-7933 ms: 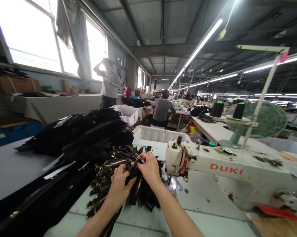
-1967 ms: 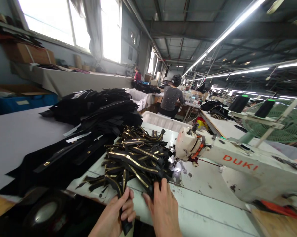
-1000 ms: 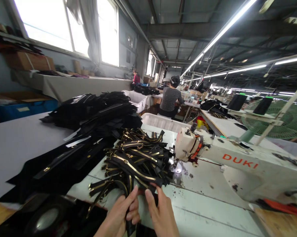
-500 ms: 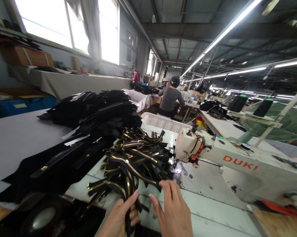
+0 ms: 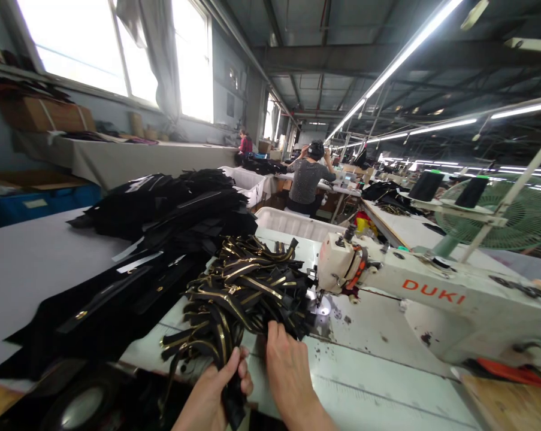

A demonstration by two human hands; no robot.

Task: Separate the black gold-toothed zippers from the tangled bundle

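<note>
Since half a second ago, the right hand (image 5: 286,374) has dropped flat, fingers spread, onto the zipper pile's (image 5: 247,290) near edge on the sewing table (image 5: 378,389). Left hand (image 5: 216,392) pinches what seems one black zipper (image 5: 227,359) from it.

Left hand (image 5: 216,389) grips zipper (image 5: 227,365); right hand (image 5: 286,371) on zipper pile (image 5: 247,287).

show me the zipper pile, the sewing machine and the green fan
zipper pile (image 5: 247,287), head view, on the gold-toothed tapes mid-heap
sewing machine (image 5: 432,292), head view, on the white arm at the DUKI lettering
green fan (image 5: 522,215), head view, on the grille
</note>
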